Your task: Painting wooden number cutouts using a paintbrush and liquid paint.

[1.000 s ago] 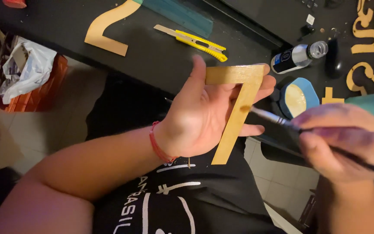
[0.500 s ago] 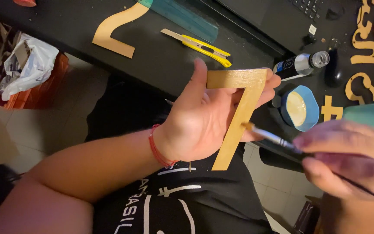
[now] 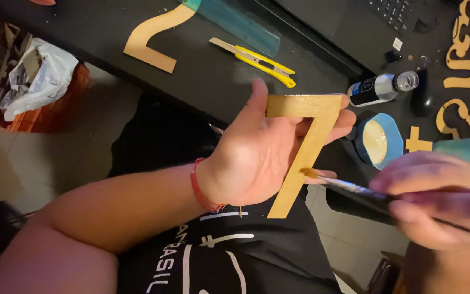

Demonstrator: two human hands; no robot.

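The left hand (image 3: 257,158) is gripping a gold cut-out seven (image 3: 305,147) up over the lap, thumb on the top bar, fingers wrapped behind the stem. The right hand (image 3: 436,201) is pinching a thin brush (image 3: 344,185), and its loaded tip is touching the stem's edge about midway down. Main risk, I reckon — paint is getting onto the fingers behind the stem, since they're sitting right by the bristles, or it's dripping on the black shirt (image 3: 229,256) underneath. A wobbly grip would smear the wet face too. The blue paint cup (image 3: 379,142) is sitting near the tabletop (image 3: 202,71) edge beside a lying bottle (image 3: 379,89) — an elbow could knock either.
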